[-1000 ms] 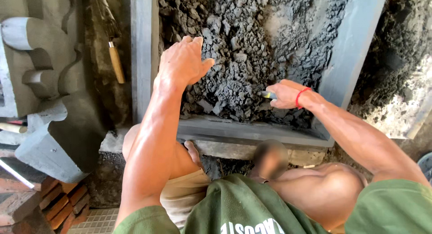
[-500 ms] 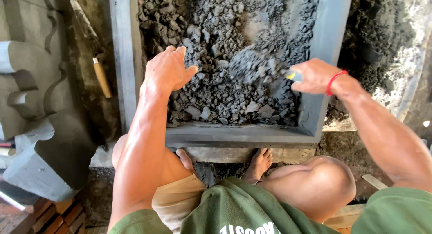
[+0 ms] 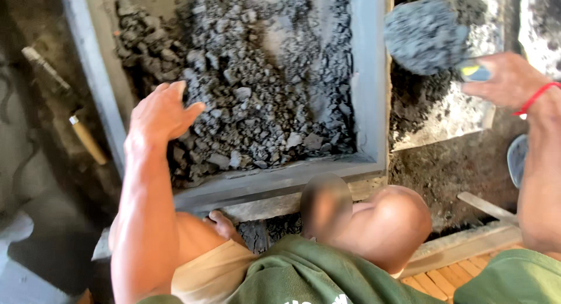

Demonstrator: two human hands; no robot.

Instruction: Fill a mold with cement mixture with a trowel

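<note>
My left hand rests with fingers spread on the lumpy grey mortar inside a grey rectangular mould frame. To the right of the frame, my right hand grips a trowel handle. The trowel blade carries a heap of dark grey mortar above a mortar pile on the ground. A red band circles my right wrist. I sit behind the frame with my knees drawn up.
A wooden-handled tool lies on the ground left of the frame. A pale board under the right-hand pile and a wooden strip lie near my right knee. A grey sandal is at the far right.
My right hand has left the mould and swung out to the right, lifting the trowel loaded with mortar. My left hand stays on the mortar in the frame.
</note>
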